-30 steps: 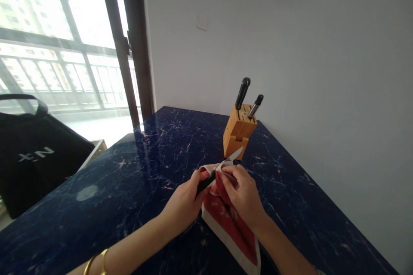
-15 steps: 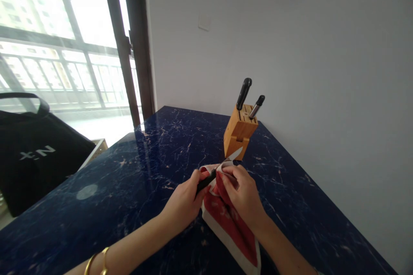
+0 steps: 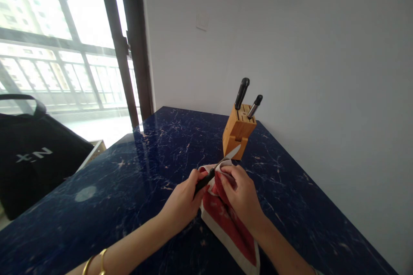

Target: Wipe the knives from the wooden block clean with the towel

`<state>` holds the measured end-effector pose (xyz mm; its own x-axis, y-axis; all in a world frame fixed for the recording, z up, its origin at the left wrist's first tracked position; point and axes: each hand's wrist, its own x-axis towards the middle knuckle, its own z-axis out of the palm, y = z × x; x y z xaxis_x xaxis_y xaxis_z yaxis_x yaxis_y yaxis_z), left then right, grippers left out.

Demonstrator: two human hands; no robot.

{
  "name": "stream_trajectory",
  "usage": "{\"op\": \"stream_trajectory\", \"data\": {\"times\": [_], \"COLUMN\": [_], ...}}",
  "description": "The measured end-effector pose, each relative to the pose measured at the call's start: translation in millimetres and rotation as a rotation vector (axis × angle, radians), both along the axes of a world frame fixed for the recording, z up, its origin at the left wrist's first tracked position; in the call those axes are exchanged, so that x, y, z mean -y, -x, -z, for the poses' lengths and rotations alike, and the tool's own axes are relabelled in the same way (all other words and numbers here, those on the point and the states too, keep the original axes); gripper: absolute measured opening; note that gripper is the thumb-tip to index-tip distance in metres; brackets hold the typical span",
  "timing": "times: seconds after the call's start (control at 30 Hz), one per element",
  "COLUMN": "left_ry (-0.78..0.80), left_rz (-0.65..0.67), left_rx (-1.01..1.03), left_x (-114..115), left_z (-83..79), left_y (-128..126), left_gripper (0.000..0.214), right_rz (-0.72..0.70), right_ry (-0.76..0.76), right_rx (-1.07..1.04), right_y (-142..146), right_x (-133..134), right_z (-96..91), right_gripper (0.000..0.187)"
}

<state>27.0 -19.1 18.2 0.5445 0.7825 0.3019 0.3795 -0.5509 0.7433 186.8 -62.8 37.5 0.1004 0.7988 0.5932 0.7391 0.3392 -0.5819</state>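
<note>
My left hand (image 3: pixel 186 195) is closed round the black handle of a knife (image 3: pixel 204 181), whose blade points up and to the right. A red and white cloth (image 3: pixel 229 227) hangs down toward me from my right hand (image 3: pixel 240 193), which pinches its upper part against the blade near the handle. Part of the blade is covered by the cloth; the tip stays bare. Just beyond the tip stands a wooden knife block (image 3: pixel 238 131), with a black-handled knife (image 3: pixel 241 93) and a tool with a black and metal handle (image 3: pixel 255 106) in its slots.
Under everything lies a dark blue marbled table (image 3: pixel 155 146). A pale wall (image 3: pixel 309 73) runs along its right and far sides. To the left are a black bag (image 3: pixel 38 159) with white lettering and a large window with a dark frame (image 3: pixel 132 43).
The view has shifted very slightly. Both hands keep their grip on the knife and the cloth, with almost no visible movement between them.
</note>
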Motion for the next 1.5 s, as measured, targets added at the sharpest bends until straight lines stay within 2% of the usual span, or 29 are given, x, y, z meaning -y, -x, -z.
{"op": "stream_trajectory", "data": {"times": [0.47, 0.7, 0.93, 1.13, 1.37, 1.5], "left_ry": [-0.020, 0.016, -0.008, -0.037, -0.032, -0.049], "left_rz": [0.036, 0.003, 0.093, 0.099, 0.093, 0.101], "left_rx": [-0.012, 0.030, 0.043, 0.022, 0.024, 0.028], "left_x": [-1, 0, -2, 2, 3, 2], "left_z": [3.0, -0.1, 1.8, 2.1, 1.6, 1.1], "left_y": [0, 1, -1, 0, 0, -1], "left_gripper": [0.012, 0.010, 0.013, 0.016, 0.021, 0.015], "right_rz": [-0.026, -0.061, -0.012, 0.150, 0.053, 0.136], "right_ry": [0.007, 0.022, -0.006, -0.069, -0.043, -0.061], "right_rx": [-0.022, -0.027, 0.010, 0.023, 0.071, 0.069], "right_y": [0, 1, -1, -17, -9, -17], "right_x": [0, -2, -1, -5, -4, -5], "right_z": [2.1, 2.2, 5.9, 1.0, 1.5, 0.0], "right_gripper": [0.009, 0.007, 0.008, 0.007, 0.008, 0.008]}}
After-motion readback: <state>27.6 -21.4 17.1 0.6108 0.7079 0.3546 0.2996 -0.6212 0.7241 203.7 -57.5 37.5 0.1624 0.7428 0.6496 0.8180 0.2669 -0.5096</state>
